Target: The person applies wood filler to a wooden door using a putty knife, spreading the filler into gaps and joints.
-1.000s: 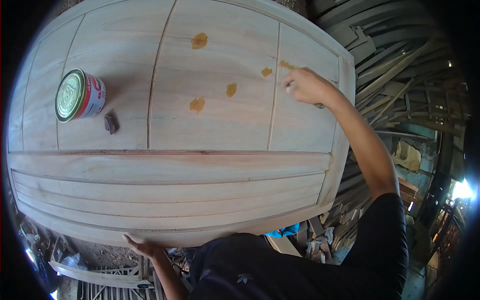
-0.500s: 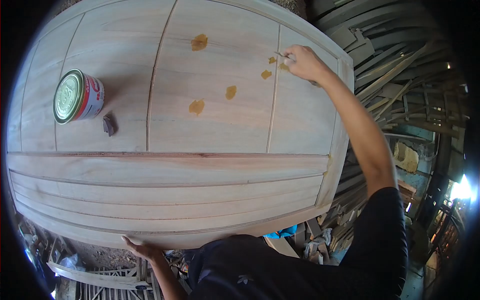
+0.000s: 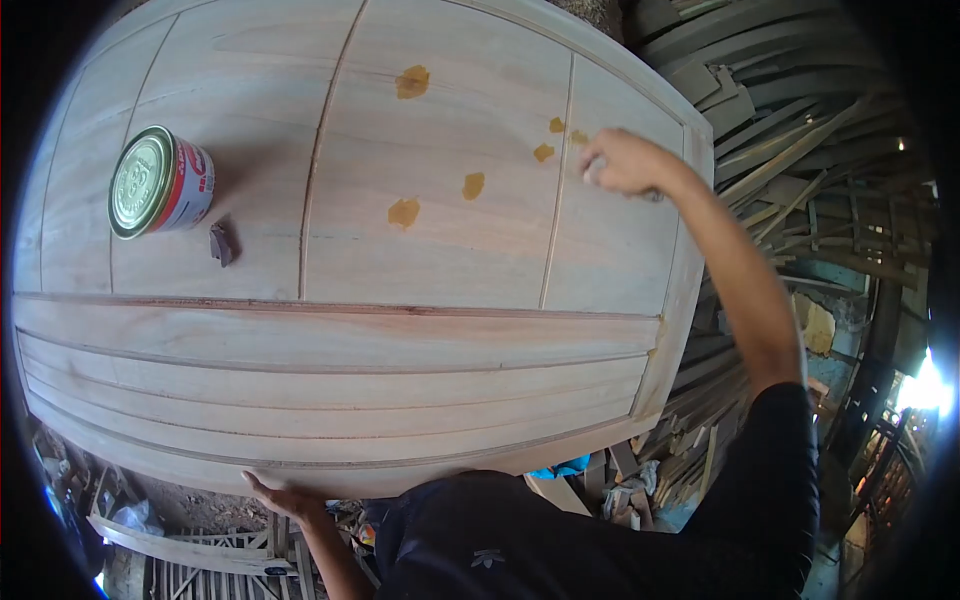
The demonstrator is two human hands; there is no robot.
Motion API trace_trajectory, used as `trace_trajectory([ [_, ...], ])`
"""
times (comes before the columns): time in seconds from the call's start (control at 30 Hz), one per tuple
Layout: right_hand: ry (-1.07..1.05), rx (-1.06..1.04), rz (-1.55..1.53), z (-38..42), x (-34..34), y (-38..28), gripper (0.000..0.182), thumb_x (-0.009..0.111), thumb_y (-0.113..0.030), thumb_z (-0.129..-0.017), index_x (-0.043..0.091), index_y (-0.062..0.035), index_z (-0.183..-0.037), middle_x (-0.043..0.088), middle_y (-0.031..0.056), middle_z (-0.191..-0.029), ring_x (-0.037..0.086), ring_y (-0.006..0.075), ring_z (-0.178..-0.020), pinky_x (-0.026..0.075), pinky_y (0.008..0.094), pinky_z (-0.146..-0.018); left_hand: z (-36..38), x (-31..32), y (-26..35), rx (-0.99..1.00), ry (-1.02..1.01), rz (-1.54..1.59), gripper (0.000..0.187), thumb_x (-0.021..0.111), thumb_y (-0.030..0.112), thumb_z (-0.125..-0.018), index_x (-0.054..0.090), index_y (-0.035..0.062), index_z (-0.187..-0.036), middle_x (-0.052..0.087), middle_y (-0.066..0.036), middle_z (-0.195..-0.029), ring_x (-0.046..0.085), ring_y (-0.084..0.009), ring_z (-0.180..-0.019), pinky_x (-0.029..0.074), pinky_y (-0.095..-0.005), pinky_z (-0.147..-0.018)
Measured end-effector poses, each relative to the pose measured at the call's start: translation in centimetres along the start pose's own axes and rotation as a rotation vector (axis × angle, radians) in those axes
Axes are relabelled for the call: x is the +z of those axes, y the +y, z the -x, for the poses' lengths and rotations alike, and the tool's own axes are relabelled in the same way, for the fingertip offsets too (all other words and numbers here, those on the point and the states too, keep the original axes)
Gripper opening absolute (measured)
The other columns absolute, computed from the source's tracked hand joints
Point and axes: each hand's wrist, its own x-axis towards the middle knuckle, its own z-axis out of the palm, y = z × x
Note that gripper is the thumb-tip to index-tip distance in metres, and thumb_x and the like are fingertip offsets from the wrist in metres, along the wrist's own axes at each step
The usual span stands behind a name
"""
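Item one: your right hand, blurred, fingers closed round a slim grey tool, mostly hidden. Place: right of the groove, towards the right edge of the wooden board; contact with the wood cannot be told. Change: half a second ago the tool's tip reached as far as the groove; you have since drawn the hand back, rightward and nearer yourself.

Item two: new patch, small, yellow-brown, just left of the groove. Change: absent a second ago, present now. Meaning, as judged: one more spot is covered, and that dab seems laid.

Item three: older patches, five. Four lie left of the groove, unchanged, the largest patch nearest the far edge. One paler patch lies just right of the groove, beside your hand; it looks thinner than a second ago, perhaps scraped.

Item four: your left hand, at the near edge, left of its middle, place unchanged; whether it grips the board cannot be told.

Item five: tin, metal end up, towards the left edge; dark scrap just beside it. Neither has moved on the board.
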Motion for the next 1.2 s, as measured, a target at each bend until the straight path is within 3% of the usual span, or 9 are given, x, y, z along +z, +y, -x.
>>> trace_trajectory([
  [0.27,0.168,-0.271,0.003,-1.8,2.8,1.5,0.025,0.065,-0.009,-0.085,0.075,0.0003,-0.106,0.073,0.0199,-0.086,0.072,0.0259,-0.064,0.055,0.039,-0.057,-0.5,-0.6,-0.2,-0.082,-0.049,0.033,0.085,0.058,0.063,-0.095,0.038,0.0053,-0.154,0.041,-0.017,-0.155,0.04,-0.0371,-0.14,0.031,-0.055,-0.117],
  [0.37,-0.279,0.274,-0.061,0.5,-0.9,-2.4,0.026,0.066,-0.01,-0.084,0.075,0.0008,-0.107,0.074,0.0223,-0.1,0.073,0.0347,-0.089,0.056,0.0393,-0.078,-1.1,-0.9,-0.2,-0.046,-0.039,0.017,0.083,0.057,0.061,-0.096,0.037,0.0054,-0.154,0.04,-0.017,-0.155,0.04,-0.0369,-0.14,0.03,-0.055,-0.118],
  [0.43,0.415,-0.144,-0.101,-1.1,4.6,2.2,0.026,0.066,-0.008,-0.084,0.075,0.0004,-0.107,0.074,0.021,-0.091,0.073,0.0333,-0.083,0.057,0.039,-0.076,-1.0,-1.1,-0.7,-0.073,-0.033,0.029,0.082,0.057,0.06,-0.096,0.037,0.0053,-0.154,0.04,-0.017,-0.155,0.039,-0.0368,-0.141,0.03,-0.055,-0.118],
  [0.57,0.528,-0.333,0.06,-0.3,5.8,1.6,0.026,0.066,-0.007,-0.085,0.074,0.0016,-0.108,0.072,0.0186,-0.082,0.071,0.0291,-0.071,0.057,0.0395,-0.069,-0.7,-0.6,-0.4,-0.001,-0.034,0.02,0.079,0.056,0.059,-0.097,0.04,0.005,-0.153,0.042,-0.017,-0.154,0.039,-0.0368,-0.141,0.03,-0.0547,-0.118],
  [0.63,-0.118,0.19,-0.196,0.6,-1.1,-1.9,0.027,0.067,-0.007,-0.085,0.073,0.0014,-0.11,0.069,0.0161,-0.075,0.068,0.024,-0.061,0.055,0.039,-0.062,-0.1,0.4,0.6,-0.033,-0.009,0.005,0.079,0.056,0.059,-0.097,0.04,0.0049,-0.153,0.042,-0.017,-0.154,0.038,-0.0368,-0.142,0.03,-0.0542,-0.118],
  [0.8,0.458,-0.263,-0.093,-2.9,4.3,2.1,0.028,0.066,-0.011,-0.082,0.074,0.0032,-0.105,0.068,0.0146,-0.065,0.064,0.0201,-0.047,0.054,0.0377,-0.052,-0.2,0.0,0.4,-0.067,-0.083,0.034,0.077,0.053,0.059,-0.099,0.04,0.0051,-0.153,0.042,-0.017,-0.154,0.04,-0.0361,-0.141,0.03,-0.0514,-0.119],
  [0.87,-0.305,0.112,-0.245,-0.4,-0.5,-1.3,0.028,0.067,-0.011,-0.081,0.074,0.0037,-0.104,0.067,0.0151,-0.065,0.064,0.0199,-0.049,0.054,0.0379,-0.053,-0.3,-0.3,0.1,-0.04,-0.039,-0.002,0.077,0.053,0.058,-0.099,0.04,0.0054,-0.153,0.042,-0.017,-0.154,0.041,-0.036,-0.14,0.03,-0.0518,-0.119],
  [1.13,0.237,-0.264,-0.015,-3.3,3.5,1.8,0.024,0.059,-0.007,-0.076,0.074,0.0024,-0.092,0.064,0.0145,-0.058,0.062,0.0211,-0.043,0.051,0.04,-0.047,0.3,0.2,0.6,-0.062,-0.063,0.046,0.079,0.056,0.058,-0.097,0.04,0.005,-0.153,0.043,-0.017,-0.153,0.041,-0.0355,-0.14,0.031,-0.053,-0.117],
  [1.2,-0.11,0.162,-0.145,-2.3,-1.0,0.3,0.019,0.058,-0.007,-0.075,0.072,-0.0001,-0.085,0.066,0.0203,-0.063,0.068,0.0297,-0.055,0.055,0.0424,-0.057,0.4,0.7,0.7,0.032,0.035,-0.107,0.081,0.058,0.059,-0.096,0.041,0.0044,-0.152,0.043,-0.016,-0.153,0.041,-0.0353,-0.139,0.032,-0.0532,-0.117],
])
